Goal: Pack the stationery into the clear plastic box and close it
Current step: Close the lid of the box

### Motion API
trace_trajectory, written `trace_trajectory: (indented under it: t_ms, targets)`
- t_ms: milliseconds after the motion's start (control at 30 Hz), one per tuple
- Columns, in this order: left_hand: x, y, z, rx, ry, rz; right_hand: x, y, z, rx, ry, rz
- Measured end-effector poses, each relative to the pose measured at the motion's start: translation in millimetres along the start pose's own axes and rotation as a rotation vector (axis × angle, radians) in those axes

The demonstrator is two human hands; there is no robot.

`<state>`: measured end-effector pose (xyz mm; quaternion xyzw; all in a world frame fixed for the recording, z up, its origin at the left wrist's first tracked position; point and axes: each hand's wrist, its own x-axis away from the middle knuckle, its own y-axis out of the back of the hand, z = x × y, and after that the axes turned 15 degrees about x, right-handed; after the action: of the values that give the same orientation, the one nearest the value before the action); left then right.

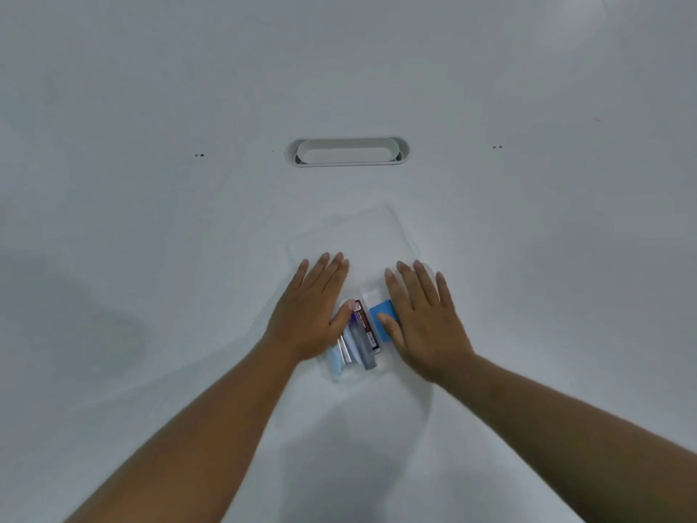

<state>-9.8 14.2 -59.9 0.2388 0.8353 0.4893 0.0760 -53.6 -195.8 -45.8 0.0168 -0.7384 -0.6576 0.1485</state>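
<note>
1. the clear plastic box (409, 245) sits on the white desk (151, 220), dead centre and close to the person; it's so see-through that you mostly catch just its far rim and rounded corner; whether the bit stretching away from the hands is the lid folded open or already down, I honestly can't tell.
2. the stationery (362, 334) is bunched at the near end of the box; a dark red-brown packet, a greyish pen-like stick, some pale blue bits, a white piece and a blue eraser-looking block (383, 318) on the right; it all reads as inside the box, lying flat-ish and side by side.
3. left hand (313, 307) is flat, palm down, fingers straight and together, resting over the left part of the box; thumb tip touching the packet; it isn't gripping anything.
4. right hand (422, 318) same deal; spread flat over the right part, thumb lying on the blue block; nothing held.
5. progress guess: packing looks basically done, no loose items anywhere else on the desk; what's left is the closing, and the flat palms look like either pressing the lid shut or tidying things down first; no way to confirm a click.
6. further out: an oval slot with a white insert (347, 151) set in the desk; otherwise just shadows.
</note>
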Motion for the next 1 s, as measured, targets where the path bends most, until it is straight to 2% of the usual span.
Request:
trace_trajectory:
  t_ms: [100, 233, 500, 667, 767, 867, 1000]
  targets:
    - [-23, 23, 19, -0.183, -0.185, 0.176, 21, -1, 37, -0.07, -0.202, 0.024]
    - [-33, 31, 22, -0.255, -0.278, 0.245, 27, 5, 61, -0.07, -0.34, 0.05]
    - [-51, 37, 21, -0.107, -0.134, 0.071, -25, 16, 12, -0.25, -0.313, -0.101]
    - [-79, 46, 25, -0.018, 0.01, 0.059, -76, 23, -24, -0.216, -0.254, -0.061]
    - [-83, 45, 28, 0.069, 0.117, 0.039, -92, 23, -34, -0.361, -0.358, -0.037]
    - [-84, 40, 29, 0.062, 0.113, 0.03, -102, 19, -37, -0.492, -0.408, -0.016]
    - [-87, 36, 31, 0.006, 0.07, 0.038, -110, 14, -42, -0.421, -0.309, 0.041]
